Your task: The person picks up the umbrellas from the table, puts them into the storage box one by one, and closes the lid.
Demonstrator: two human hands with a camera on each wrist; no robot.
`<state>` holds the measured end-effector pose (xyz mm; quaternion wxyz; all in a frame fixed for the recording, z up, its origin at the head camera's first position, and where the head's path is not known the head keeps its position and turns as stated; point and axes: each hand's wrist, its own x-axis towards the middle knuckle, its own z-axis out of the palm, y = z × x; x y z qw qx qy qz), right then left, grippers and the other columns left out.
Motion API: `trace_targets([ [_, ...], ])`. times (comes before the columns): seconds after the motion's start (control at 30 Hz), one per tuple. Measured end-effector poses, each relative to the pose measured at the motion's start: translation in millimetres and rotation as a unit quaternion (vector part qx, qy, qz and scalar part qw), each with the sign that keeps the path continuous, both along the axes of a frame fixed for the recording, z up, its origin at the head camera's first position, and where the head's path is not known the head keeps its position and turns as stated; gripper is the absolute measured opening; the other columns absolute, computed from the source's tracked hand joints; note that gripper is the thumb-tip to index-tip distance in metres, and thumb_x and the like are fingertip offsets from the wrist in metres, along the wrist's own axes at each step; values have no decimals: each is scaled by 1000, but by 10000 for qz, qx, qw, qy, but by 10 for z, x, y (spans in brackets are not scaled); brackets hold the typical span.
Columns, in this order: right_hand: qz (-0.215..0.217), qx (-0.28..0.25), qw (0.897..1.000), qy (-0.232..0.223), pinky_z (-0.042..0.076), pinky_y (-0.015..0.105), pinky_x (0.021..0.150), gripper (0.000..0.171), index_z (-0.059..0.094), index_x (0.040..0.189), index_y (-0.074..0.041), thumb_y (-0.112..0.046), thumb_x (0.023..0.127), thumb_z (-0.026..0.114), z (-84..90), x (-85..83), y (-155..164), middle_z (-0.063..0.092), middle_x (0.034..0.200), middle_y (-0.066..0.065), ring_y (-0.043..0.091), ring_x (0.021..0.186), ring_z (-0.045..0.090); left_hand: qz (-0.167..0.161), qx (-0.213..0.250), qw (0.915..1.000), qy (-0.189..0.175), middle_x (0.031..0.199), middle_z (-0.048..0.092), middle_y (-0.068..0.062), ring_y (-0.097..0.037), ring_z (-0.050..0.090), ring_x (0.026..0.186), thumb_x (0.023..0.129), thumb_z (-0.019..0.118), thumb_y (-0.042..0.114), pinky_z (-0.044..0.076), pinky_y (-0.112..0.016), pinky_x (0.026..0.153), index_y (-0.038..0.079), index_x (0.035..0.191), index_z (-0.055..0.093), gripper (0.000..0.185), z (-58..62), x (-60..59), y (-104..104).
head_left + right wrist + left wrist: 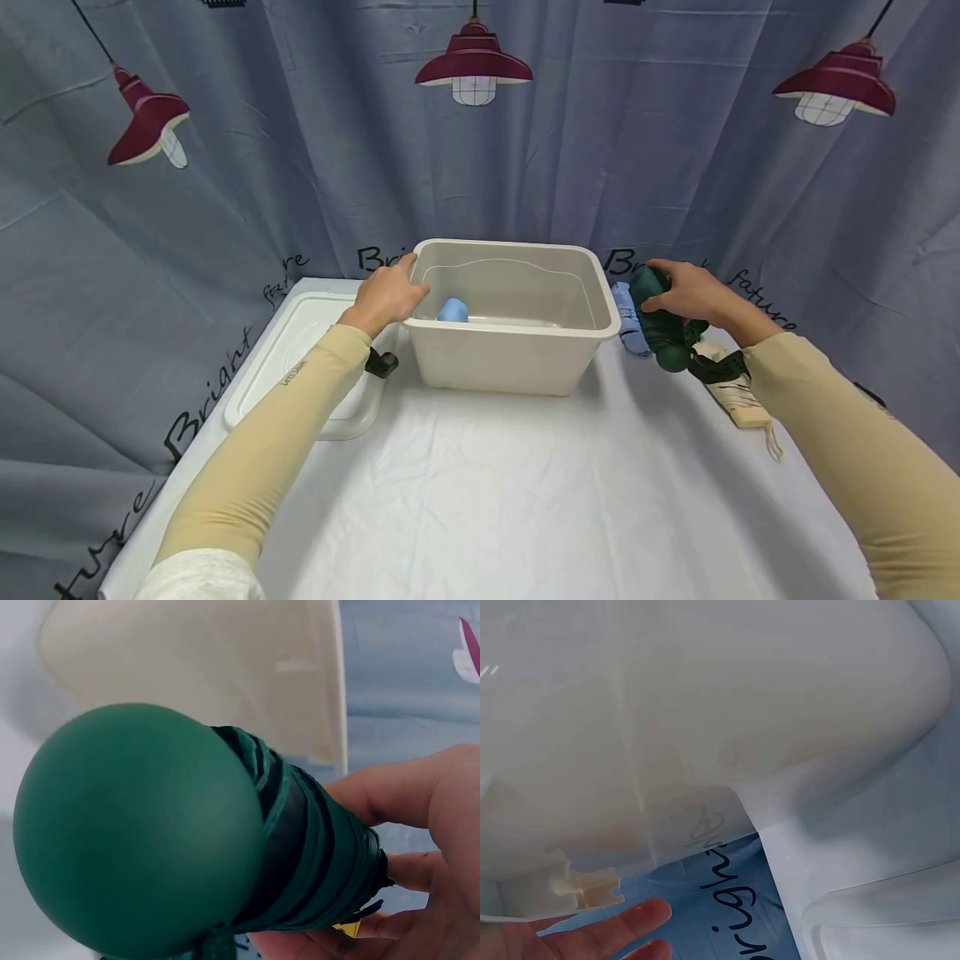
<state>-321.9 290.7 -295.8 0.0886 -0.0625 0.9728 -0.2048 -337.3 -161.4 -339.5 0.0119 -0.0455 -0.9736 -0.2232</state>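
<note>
A beige plastic bin (517, 350) stands at the back of the white table (487, 492); a light blue object (452, 311) lies inside it. My left hand (390, 293) rests on the bin's left rim (705, 727), fingers (630, 922) fairly straight. To the bin's right, my right hand (686, 292) grips a folded dark green umbrella (662, 329), whose round green handle end (139, 825) fills the right wrist view with my fingers (420, 795) curled round the fabric. A light blue folded umbrella (628, 327) lies beside it.
The bin's clear lid (300, 367) lies flat at the table's left. A cream and black folded item (731, 383) lies right of the green umbrella. A grey curtain (225, 167) printed with red lamps hangs behind and around the table.
</note>
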Motion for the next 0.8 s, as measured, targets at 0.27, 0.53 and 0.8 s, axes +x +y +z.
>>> trace_targets([
  [0.27,132,2,9999,-4,52,61,88,88,16,161,-3,-25,92,68,145,-47,-150,43,141,35,48,118,52,15,2,10000,-20,141,58,-19,-35,62,118,97,49,39,49,-52,97,17,161,24,72,12,20,0],
  [0.53,271,33,9995,146,56,54,81,87,18,161,-6,-26,93,68,378,-96,-327,43,143,34,47,118,53,27,-79,10000,28,137,61,-19,-35,63,115,97,49,40,50,-52,95,16,161,25,72,24,4,-2],
  [0.8,330,55,9994,29,56,50,81,86,19,162,-11,-28,93,67,535,-180,-536,42,147,31,43,117,53,20,-70,9999,-70,137,60,-19,-34,63,112,98,48,40,50,-51,94,17,162,22,72,21,29,7],
])
